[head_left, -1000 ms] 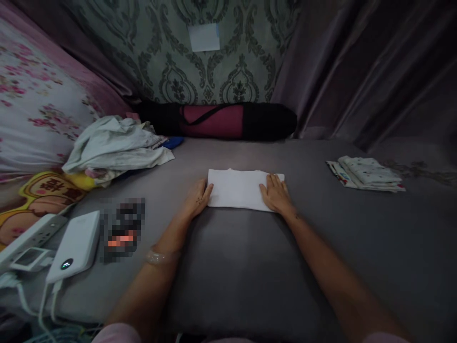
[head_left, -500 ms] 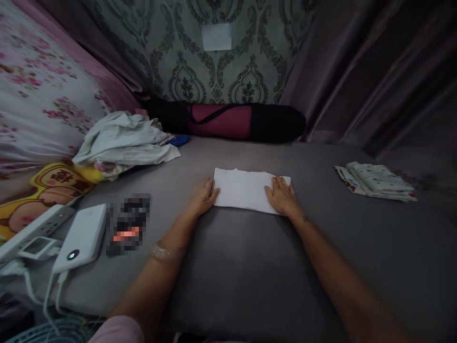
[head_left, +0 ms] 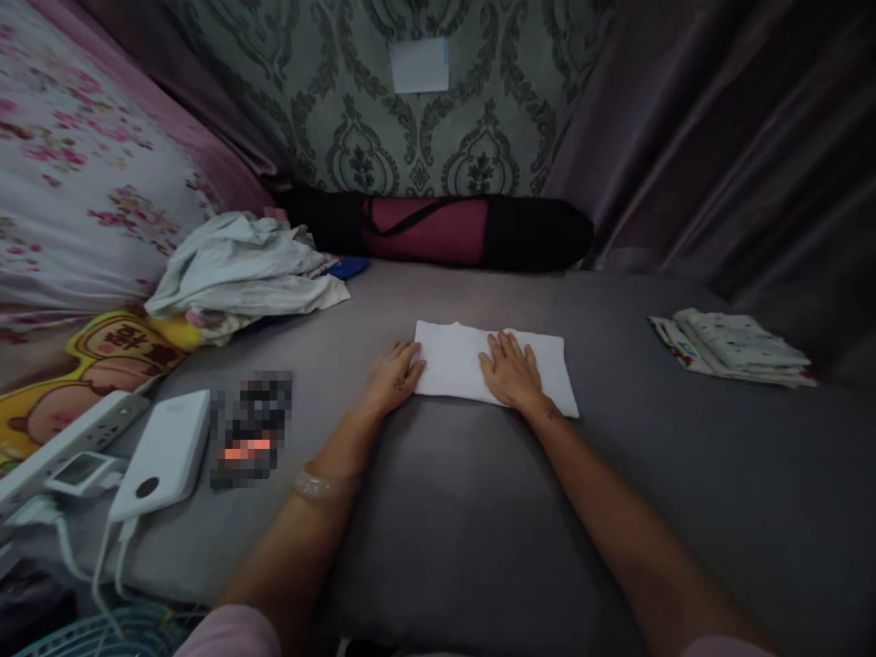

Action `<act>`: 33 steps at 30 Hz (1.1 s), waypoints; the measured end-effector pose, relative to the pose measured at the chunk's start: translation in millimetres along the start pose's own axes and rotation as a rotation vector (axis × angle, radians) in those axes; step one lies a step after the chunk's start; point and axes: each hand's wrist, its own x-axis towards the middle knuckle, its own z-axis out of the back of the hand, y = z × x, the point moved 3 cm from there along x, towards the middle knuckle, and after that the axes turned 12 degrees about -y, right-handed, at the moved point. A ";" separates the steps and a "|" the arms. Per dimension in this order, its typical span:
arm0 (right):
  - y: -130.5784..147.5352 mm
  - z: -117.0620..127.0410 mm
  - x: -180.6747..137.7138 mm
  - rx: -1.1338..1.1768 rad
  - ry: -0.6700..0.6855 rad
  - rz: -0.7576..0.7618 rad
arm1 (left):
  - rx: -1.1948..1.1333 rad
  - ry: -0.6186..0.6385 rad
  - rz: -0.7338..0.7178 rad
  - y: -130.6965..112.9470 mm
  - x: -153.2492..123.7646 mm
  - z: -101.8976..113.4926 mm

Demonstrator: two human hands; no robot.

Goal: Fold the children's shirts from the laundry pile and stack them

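My right hand (head_left: 513,370) has slid inward along the white folded cloth (head_left: 452,365); half a second ago it lay over the right end, which is now bare. It rests flat with the fingers spread, gripping nothing. My left hand (head_left: 397,376) has stayed at the left edge, thumb against the cloth; its fingers are blurred, so I cannot tell whether they pinch it. The cloth lies on the grey sheet (head_left: 472,511) in front of me, my right palm and wrist hiding part of its near edge. The round display on the white power bank (head_left: 164,447), lit before, is now dark. That power bank, a power strip (head_left: 82,438) and a pixelated item (head_left: 252,429) sit to the left of my left forearm, apart from it. Beyond them are a yellow cartoon cushion (head_left: 102,383) and a rumpled heap of pale fabric (head_left: 239,265). A long black and maroon bag (head_left: 428,230) lies along the wall, behind the cloth and well apart from it. Over on the right sits a folded patterned stack (head_left: 743,347), well clear of my right hand.
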 end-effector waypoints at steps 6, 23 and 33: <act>-2.0 1.5 0.2 -0.004 0.016 0.006 | -0.038 -0.043 -0.011 3.3 -0.3 -3.0; 64.6 -5.8 9.2 0.083 -0.072 0.077 | -0.090 -0.111 0.032 10.4 -0.7 -3.5; 63.2 -2.0 11.6 0.072 0.009 0.057 | -0.115 -0.119 0.192 15.5 2.6 -3.0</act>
